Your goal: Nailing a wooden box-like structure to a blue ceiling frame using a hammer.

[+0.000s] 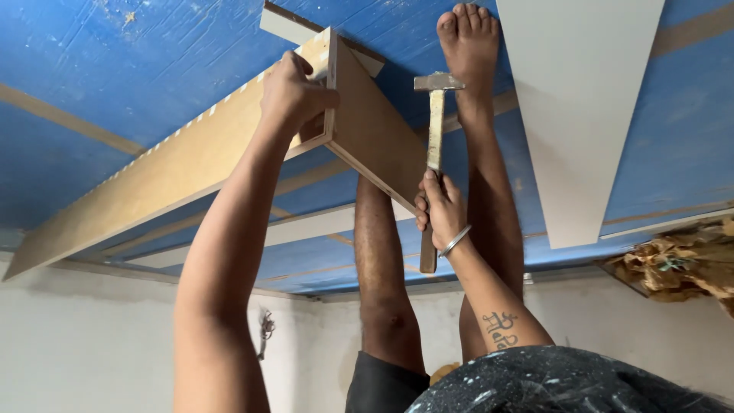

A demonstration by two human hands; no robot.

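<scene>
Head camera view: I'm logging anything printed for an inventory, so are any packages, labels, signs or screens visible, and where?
None in view: no package, label, sign or screen.
What shows instead: left hand on a tan wooden board, right hand gripping a hammer, blue sheet beneath, crumpled brown paper at right.

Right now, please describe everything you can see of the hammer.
The hammer has a dull grey metal head and a long, worn wooden handle. It stands nearly upright in the picture, head at the top, just beside the edge of the brown board. The right hand grips its handle near the middle; nothing else touches it.
</scene>
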